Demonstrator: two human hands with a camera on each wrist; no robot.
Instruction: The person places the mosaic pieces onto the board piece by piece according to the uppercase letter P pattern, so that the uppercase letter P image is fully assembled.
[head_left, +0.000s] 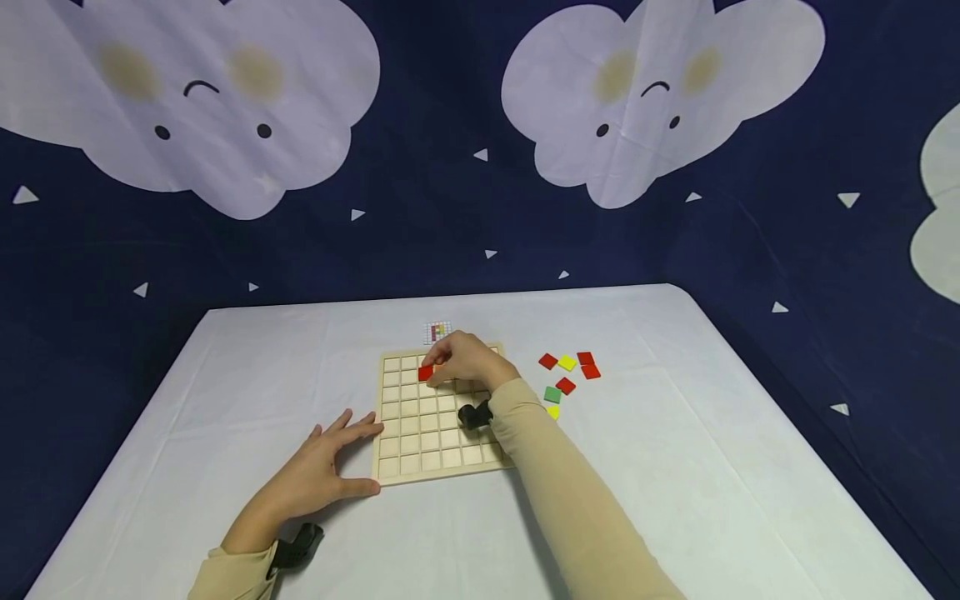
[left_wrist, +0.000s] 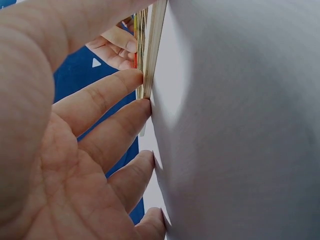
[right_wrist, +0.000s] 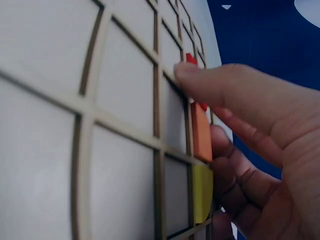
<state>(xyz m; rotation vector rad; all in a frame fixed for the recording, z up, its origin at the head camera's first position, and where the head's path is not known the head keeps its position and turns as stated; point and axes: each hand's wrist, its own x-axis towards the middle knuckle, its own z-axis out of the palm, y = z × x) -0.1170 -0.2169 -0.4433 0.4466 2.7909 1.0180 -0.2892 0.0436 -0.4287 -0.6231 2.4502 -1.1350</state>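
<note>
A wooden grid board [head_left: 408, 477] lies on the white table. At its upper part, the thumb and fingers of my right hand [head_left: 467, 360] pinch a red square tile [head_left: 425, 373] over a cell. In the right wrist view the thumb covers most of that red tile [right_wrist: 191, 58]. Beside it, an orange-looking tile [right_wrist: 201, 132] and a yellow tile [right_wrist: 202, 194] sit in cells; from the head view my hand hides them. My left hand [head_left: 315, 471] is spread at the board's left side, with fingertips [left_wrist: 135, 77] touching its edge.
Right of the board lie several loose tiles: red [head_left: 566, 386], yellow [head_left: 567, 363] and green [head_left: 552, 394]. One yellow tile [head_left: 553, 412] is partly behind my right sleeve. A small card with a coloured grid pattern [head_left: 437, 332] lies beyond the board. Dark cloud-print cloth [head_left: 435, 167] hangs behind the table.
</note>
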